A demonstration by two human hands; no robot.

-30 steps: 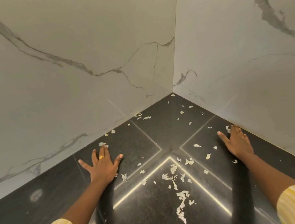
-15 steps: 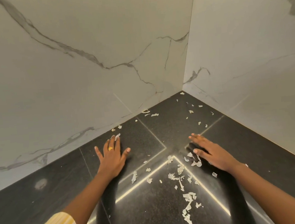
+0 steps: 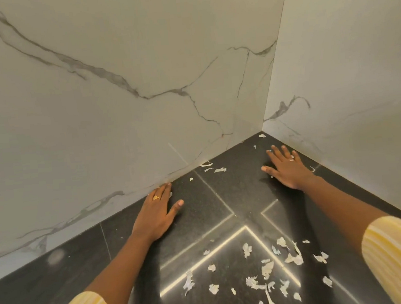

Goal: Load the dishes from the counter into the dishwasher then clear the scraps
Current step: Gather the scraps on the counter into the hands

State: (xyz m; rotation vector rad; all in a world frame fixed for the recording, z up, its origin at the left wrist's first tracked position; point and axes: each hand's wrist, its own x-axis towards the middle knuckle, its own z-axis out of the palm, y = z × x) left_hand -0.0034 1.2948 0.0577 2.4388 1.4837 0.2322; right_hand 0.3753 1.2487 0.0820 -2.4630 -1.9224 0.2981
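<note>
Pale papery scraps (image 3: 268, 270) lie gathered on the dark stone counter (image 3: 60, 280) near me. A few more scraps (image 3: 216, 169) sit by the back wall, and one small scrap (image 3: 262, 135) lies in the corner. My left hand (image 3: 157, 212) lies flat on the counter, fingers straight, fingertips against the left wall. My right hand (image 3: 287, 167) rests flat with spread fingers close to the corner. Neither hand holds anything. No dishes or dishwasher are in view.
White marble walls (image 3: 118, 110) rise on the left and on the right (image 3: 359, 89), meeting in a corner. Bright light strips reflect off the counter among the near scraps.
My right hand swept from the right wall toward the middle, then reached out to the corner. My left hand slid forward to the left wall. Scraps have gathered nearer to me.
</note>
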